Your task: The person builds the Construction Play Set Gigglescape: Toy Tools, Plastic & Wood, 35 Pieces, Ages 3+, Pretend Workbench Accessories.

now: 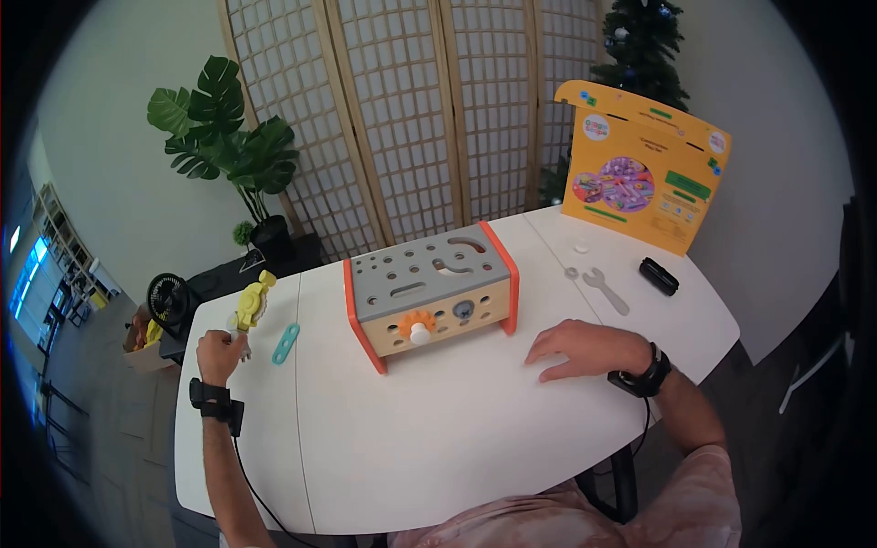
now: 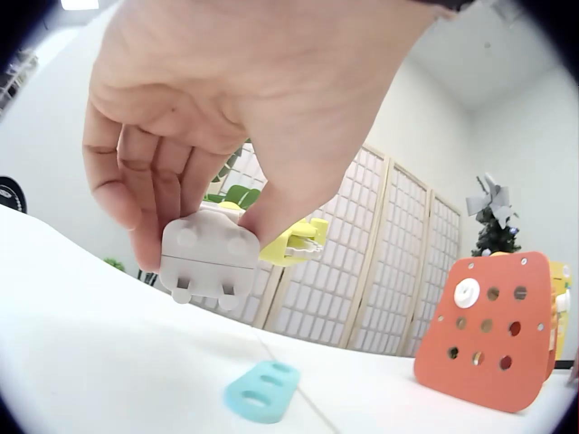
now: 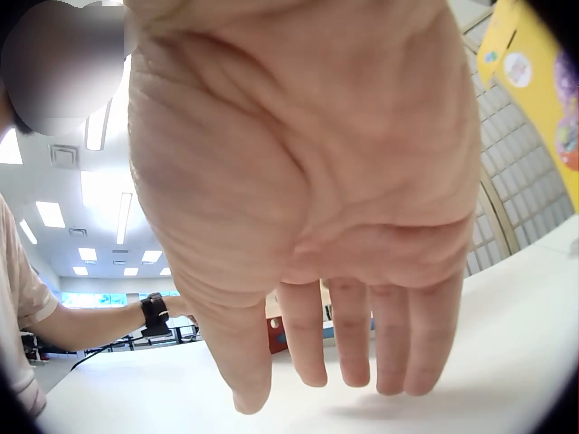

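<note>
My left hand [image 1: 219, 356] pinches a light grey knobbed piece [image 2: 210, 258] between thumb and fingers, at the table's left side. Just beyond it lies a yellow toy piece [image 1: 252, 301], partly hidden behind the hand in the left wrist view. A teal strip with holes [image 1: 285, 344] lies to the right of that hand. My right hand [image 1: 589, 349], fingers relaxed and palm down, is at or just above the tabletop, holding nothing. Between the hands stands a toy workbench [image 1: 429, 274] with red sides, an orange gear [image 1: 411, 322] and a white knob [image 1: 420, 334] on its front.
On the right are a grey wrench [image 1: 607, 292], a small ring-shaped piece [image 1: 571, 273], a white round piece [image 1: 581, 247] and a black object [image 1: 659, 277]. A yellow box [image 1: 644, 169] stands at the back right. A black fan [image 1: 170, 303] is beyond the left edge.
</note>
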A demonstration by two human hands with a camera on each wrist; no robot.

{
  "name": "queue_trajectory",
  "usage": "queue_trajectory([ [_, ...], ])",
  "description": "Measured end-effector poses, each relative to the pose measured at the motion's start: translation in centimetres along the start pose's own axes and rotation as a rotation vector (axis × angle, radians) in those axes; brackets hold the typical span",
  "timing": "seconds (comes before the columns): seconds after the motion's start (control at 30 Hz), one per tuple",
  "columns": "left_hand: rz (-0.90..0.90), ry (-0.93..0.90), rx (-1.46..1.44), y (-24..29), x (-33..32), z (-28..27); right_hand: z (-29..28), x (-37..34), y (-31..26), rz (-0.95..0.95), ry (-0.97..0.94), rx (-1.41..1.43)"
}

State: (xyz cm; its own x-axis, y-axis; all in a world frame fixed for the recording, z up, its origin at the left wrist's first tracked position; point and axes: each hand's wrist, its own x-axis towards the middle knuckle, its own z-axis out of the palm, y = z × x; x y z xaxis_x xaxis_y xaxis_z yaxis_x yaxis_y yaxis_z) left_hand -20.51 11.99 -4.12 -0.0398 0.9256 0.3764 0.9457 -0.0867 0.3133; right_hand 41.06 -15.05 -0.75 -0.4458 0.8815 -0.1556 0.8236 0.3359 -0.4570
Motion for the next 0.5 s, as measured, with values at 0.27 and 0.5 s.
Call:
queue_trajectory([
  [0.27,-0.015,0.04,0.11,-2.9,-0.7,1.1,-3.6,0.8,1.1,0.135,0.115,-0.065],
  [0.5,0.071,-0.138,-0.187,1.0,0.6,-0.7,-5.2,2.0,-2.9,0.229,0.347,-0.14],
])
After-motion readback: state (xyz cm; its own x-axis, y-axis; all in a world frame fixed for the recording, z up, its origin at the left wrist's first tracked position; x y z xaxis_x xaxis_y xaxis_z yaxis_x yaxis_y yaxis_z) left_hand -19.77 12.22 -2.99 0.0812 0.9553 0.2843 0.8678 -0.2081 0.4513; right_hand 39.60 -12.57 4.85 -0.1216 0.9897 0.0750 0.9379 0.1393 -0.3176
